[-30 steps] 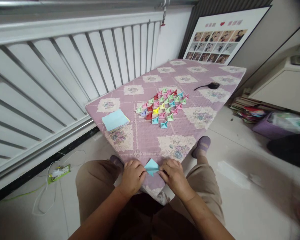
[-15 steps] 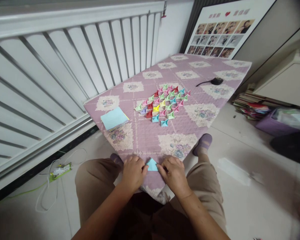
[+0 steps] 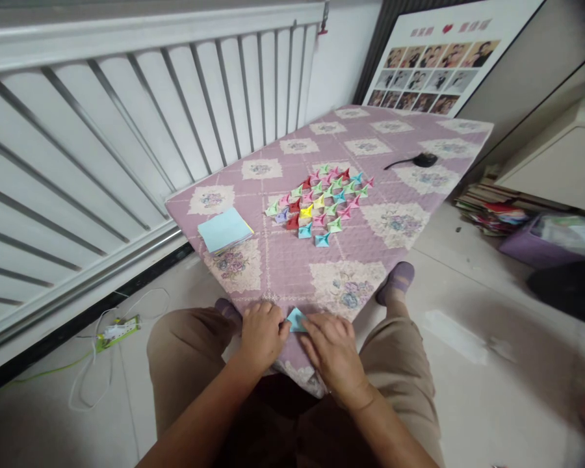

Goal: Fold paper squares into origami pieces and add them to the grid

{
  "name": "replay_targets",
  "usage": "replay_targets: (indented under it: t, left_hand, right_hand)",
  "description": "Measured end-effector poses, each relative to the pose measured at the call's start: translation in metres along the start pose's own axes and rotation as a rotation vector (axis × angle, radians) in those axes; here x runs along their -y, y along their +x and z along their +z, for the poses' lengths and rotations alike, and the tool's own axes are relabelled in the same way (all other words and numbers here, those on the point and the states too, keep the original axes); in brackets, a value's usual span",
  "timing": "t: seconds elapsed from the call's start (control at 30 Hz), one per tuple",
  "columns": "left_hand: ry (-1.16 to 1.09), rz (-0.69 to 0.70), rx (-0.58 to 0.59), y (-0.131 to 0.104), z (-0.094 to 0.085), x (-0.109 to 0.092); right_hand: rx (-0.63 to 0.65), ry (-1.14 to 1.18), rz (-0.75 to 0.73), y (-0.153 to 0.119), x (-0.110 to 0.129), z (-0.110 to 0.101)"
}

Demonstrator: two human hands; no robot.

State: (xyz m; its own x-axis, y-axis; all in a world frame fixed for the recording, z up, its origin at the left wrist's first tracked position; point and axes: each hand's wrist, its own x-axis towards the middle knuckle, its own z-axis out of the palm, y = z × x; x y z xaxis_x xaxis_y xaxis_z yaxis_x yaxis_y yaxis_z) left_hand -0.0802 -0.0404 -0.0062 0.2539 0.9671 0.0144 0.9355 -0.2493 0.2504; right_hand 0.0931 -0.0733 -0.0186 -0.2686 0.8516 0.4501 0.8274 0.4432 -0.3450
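Paper, light blue, small, triangular, with one sharp far corner.

Light-blue paper lies folded, peak pointing away.

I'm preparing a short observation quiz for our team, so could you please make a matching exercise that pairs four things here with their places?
1. Folded blue paper
2. Paper stack
3. Power strip
4. Photo board

A. On the floor
B. Beyond the table's far end
C. Between the left hand and right hand
D. On the table, left of the colourful shapes

Pairs: 1-C; 2-D; 3-A; 4-B
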Motion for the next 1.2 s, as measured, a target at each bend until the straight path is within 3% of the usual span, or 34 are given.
replay_targets:
  t: [0.13,0.27,0.37,0.67,1.03,1.2]
  left_hand:
    - [0.014,0.017,0.015,-0.001,0.001,0.003]
    - [-0.037,0.032,0.069,-0.002,-0.002,0.010]
    - [-0.088,0.053,0.113,-0.002,-0.006,0.017]
    - [-0.154,0.277,0.094,-0.008,-0.009,0.031]
    - [0.063,0.437,0.078,-0.002,-0.013,0.019]
    - [0.011,0.435,0.093,0.003,-0.011,0.021]
  right_hand:
    - [0.148,-0.027,-0.132,-0.005,0.010,0.003]
    - [0.227,-0.082,-0.096,-0.006,0.004,0.004]
    - [0.228,-0.081,-0.045,-0.006,-0.001,0.003]
    - [0.208,-0.026,0.033,-0.003,0.003,0.004]
    - [0.174,0.080,0.076,0.008,-0.002,0.003]
    - [0.180,0.054,0.094,0.016,-0.003,0.003]
